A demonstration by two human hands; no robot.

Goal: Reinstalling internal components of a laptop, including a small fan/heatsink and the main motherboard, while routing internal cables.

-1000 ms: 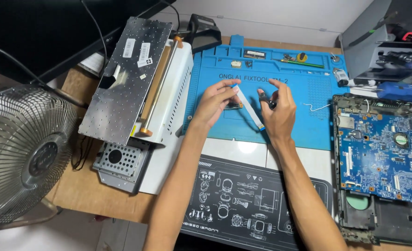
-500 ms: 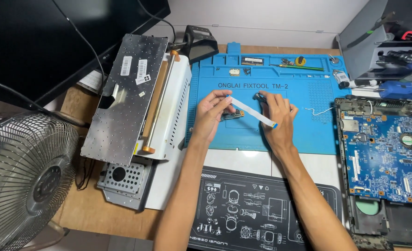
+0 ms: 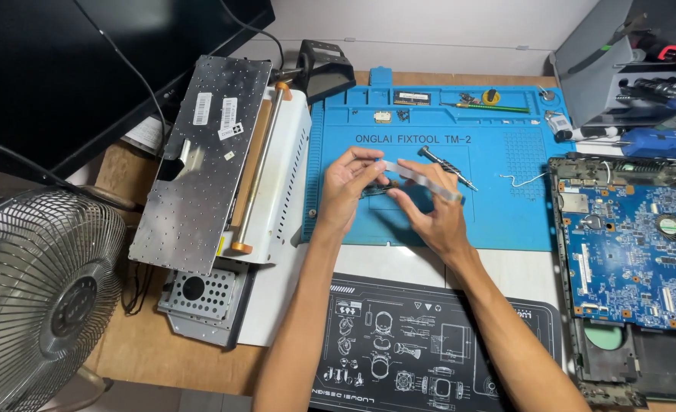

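Over the blue repair mat [image 3: 498,214], my left hand [image 3: 349,187] and my right hand [image 3: 433,214] together hold a flat, pale ribbon cable [image 3: 422,179] that stretches between them. The left fingers pinch its left end, and a small dark part [image 3: 377,189] sits at that end. My right hand grips the cable farther right, thumb on top. A screwdriver [image 3: 446,168] lies on the mat just behind my right hand.
An upturned keyboard [image 3: 200,160] rests on a white chassis [image 3: 284,175] at the left, with a drive caddy [image 3: 200,301] below. An open laptop mainboard [image 3: 635,252] lies right. A fan [image 3: 40,297] stands front left, a black mat [image 3: 414,351] lies near me, tools sit back right.
Both hands have moved slightly nearer to me over the blue mat. The cable was tilted steeply between them and now lies flatter, running left to right.
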